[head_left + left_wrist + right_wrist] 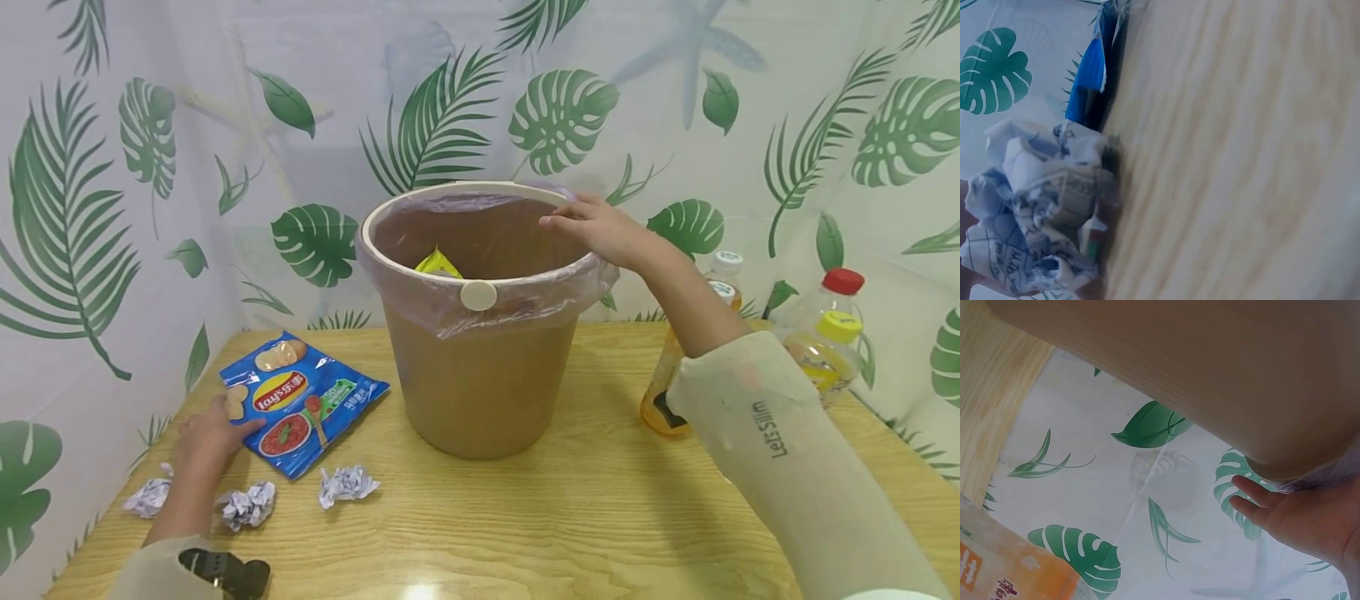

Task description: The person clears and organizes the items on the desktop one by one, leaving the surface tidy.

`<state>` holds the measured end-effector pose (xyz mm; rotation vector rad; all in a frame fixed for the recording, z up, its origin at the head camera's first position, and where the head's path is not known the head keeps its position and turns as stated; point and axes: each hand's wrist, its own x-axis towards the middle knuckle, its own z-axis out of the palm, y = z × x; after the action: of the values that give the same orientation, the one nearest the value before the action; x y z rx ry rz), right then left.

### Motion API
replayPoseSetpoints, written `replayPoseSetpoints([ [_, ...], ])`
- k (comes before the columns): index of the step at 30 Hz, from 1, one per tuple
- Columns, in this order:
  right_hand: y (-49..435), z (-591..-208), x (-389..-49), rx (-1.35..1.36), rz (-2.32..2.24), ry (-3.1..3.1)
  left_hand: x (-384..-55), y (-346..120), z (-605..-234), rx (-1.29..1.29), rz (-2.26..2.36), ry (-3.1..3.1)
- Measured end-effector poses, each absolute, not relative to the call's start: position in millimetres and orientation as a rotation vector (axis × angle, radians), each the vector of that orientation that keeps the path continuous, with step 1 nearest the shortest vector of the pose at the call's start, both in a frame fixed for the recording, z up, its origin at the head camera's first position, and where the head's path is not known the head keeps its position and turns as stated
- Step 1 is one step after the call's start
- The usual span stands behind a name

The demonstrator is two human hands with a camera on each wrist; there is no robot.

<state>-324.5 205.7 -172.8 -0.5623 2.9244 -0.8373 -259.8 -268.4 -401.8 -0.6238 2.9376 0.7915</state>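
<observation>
While touching chip bag [303,400] with spread-fingered left hand [207,435], note paper wads [249,505] behind fingers, bin [480,383] beneath loose-fingered right hand [597,227].

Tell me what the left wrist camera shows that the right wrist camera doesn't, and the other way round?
Only the left wrist view: a large crumpled ball of printed paper, with an edge of a blue packet beyond it.

Only the right wrist view: the brown bin, a bit of its plastic liner, the person's right hand by its rim, and part of a bottle with an orange-and-white label.

Both: the wooden tabletop and the white backdrop with green leaves.
</observation>
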Motion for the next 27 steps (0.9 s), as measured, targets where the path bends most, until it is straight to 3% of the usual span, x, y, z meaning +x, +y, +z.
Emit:
replayPoseSetpoints([
  [5,206.0,-171.6,-323.7,-0.543,-0.842,2.925,-264.3,-268.0,-404.8,-0.583,0.975,2.962],
  [15,206.0,-170.8,-322.9,-0.54,-0.874,2.928,-271.1,-265.0,-408.7,-0.748,1.363,2.834],
  [27,205.0,-173.3,-322.7,-0.535,-0.878,2.925,-265.6,-269.8,-410.0,-0.496,1.699,2.541],
])
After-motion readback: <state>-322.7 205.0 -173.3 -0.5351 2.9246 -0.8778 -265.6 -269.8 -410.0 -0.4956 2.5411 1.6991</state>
